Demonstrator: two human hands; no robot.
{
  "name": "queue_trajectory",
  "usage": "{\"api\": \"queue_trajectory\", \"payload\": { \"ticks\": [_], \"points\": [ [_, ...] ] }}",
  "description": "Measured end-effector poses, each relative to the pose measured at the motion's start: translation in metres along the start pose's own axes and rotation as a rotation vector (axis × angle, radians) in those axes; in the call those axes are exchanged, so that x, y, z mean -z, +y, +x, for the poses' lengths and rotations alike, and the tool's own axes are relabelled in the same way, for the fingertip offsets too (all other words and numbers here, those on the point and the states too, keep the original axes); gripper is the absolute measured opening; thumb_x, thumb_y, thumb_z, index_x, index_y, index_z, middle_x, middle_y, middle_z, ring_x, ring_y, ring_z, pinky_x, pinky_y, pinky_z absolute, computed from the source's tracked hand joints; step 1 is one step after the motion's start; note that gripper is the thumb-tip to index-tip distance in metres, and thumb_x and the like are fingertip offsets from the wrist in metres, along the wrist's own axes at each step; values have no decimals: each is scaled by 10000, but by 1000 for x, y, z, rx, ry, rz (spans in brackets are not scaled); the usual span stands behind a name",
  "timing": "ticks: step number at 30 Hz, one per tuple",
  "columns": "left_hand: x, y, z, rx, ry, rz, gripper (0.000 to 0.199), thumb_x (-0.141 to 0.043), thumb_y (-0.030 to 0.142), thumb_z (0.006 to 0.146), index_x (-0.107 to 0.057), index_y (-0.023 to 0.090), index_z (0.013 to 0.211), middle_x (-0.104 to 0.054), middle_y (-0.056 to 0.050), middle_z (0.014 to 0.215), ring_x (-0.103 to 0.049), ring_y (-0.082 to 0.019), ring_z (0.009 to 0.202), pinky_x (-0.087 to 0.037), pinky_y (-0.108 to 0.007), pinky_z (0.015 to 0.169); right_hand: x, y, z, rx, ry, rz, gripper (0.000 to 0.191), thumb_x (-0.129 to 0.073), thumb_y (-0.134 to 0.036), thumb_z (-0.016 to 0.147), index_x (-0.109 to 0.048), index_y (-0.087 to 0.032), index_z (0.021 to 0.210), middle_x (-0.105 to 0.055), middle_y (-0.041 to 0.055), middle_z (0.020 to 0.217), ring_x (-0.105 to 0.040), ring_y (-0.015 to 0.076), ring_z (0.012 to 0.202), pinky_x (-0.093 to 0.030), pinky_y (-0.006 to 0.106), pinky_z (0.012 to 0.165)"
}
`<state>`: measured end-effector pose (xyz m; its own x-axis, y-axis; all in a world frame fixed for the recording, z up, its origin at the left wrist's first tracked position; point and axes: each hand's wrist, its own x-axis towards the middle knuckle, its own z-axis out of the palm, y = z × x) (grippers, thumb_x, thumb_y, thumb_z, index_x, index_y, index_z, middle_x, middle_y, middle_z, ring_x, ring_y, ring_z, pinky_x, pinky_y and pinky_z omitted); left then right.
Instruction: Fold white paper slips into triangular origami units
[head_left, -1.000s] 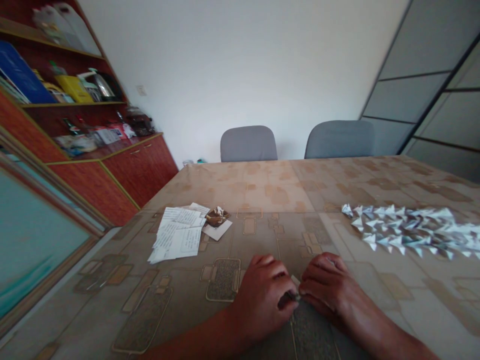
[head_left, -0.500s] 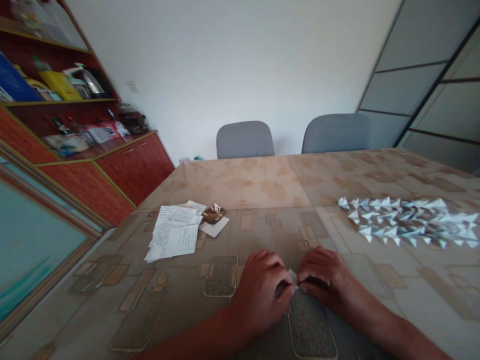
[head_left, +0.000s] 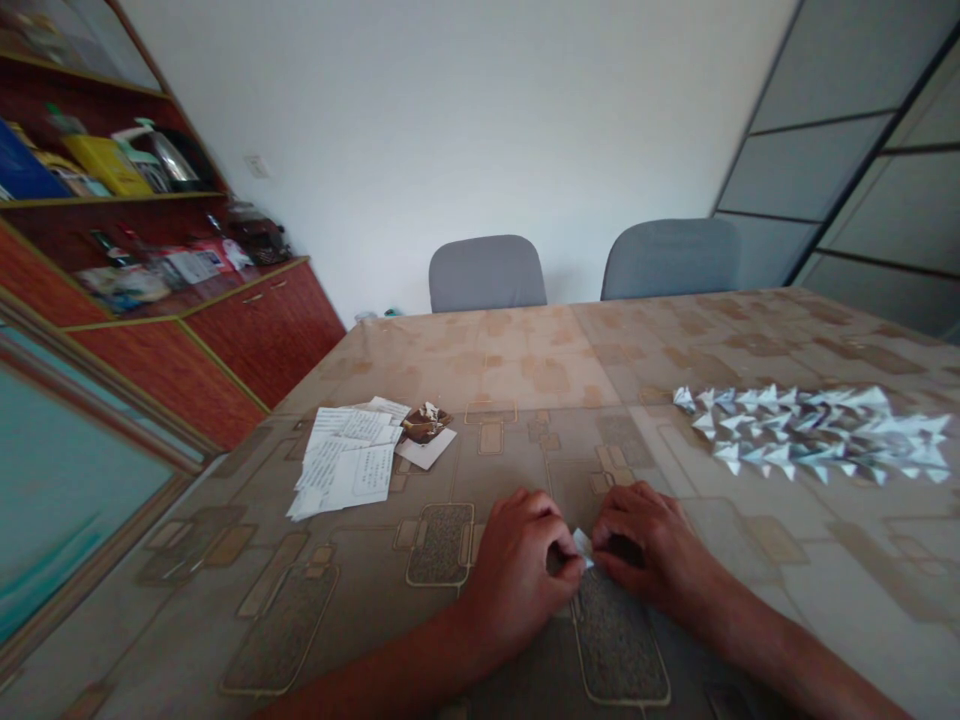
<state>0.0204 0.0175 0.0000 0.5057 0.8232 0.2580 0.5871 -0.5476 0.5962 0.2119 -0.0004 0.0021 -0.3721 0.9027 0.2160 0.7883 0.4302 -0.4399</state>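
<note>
A small folded piece of white paper (head_left: 583,546) shows between my two hands near the front middle of the table. My left hand (head_left: 523,560) pinches its left side between thumb and fingers. From the right, my right hand (head_left: 646,545) has its fingertips closed at the paper's other side. Left of my hands lies a fanned pile of printed paper sheets (head_left: 349,455). Beside that pile are a brown-and-white piece (head_left: 426,424) and a plain white slip (head_left: 426,449). Rows of folded, pointed paper pieces (head_left: 814,432) stand at the right.
The patterned tablecloth (head_left: 525,370) covers the wide table. Two grey chairs (head_left: 487,273) stand behind its far edge against a white wall. A red-brown cabinet (head_left: 274,330) with loaded shelves is at the left, and grey sliding panels (head_left: 817,160) are at the right.
My right hand has shifted slightly away from my left hand, and more of the white paper shows between them. The whole view has moved a little.
</note>
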Motion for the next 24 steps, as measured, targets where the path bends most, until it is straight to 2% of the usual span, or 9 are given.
{"api": "queue_trajectory", "payload": {
  "ticks": [8, 17, 24],
  "points": [
    [-1, 0, 1, -5, -15, 12, 176, -750, 85, 649, -594, 166, 633, -614, -5, 781, -552, -182, 796, -368, -300, 722, 1, -7, 3, -102, -18, 9, 165, -697, -58, 695, -647, -210, 656, -613, -9, 734, -547, 197, 795, -339, 324, 738],
    [-1, 0, 2, -12, -30, 57, 177, -744, 91, 651, -585, 170, 650, -610, -2, 792, -542, -184, 809, -352, -303, 726, -2, -8, 3, -102, 18, -34, 154, -676, -75, 695, -633, -216, 653, -613, -11, 736, -546, 200, 794, -346, 335, 745],
    [4, 2, 0, -40, -63, 47, 170, -758, 138, 706, -627, 194, 800, -609, 0, 841, -533, -192, 852, -350, -302, 743, 0, -5, 3, -170, -15, -29, 129, -710, -120, 710, -630, -220, 732, -636, 3, 790, -556, 215, 807, -363, 328, 704]
  ]
}}
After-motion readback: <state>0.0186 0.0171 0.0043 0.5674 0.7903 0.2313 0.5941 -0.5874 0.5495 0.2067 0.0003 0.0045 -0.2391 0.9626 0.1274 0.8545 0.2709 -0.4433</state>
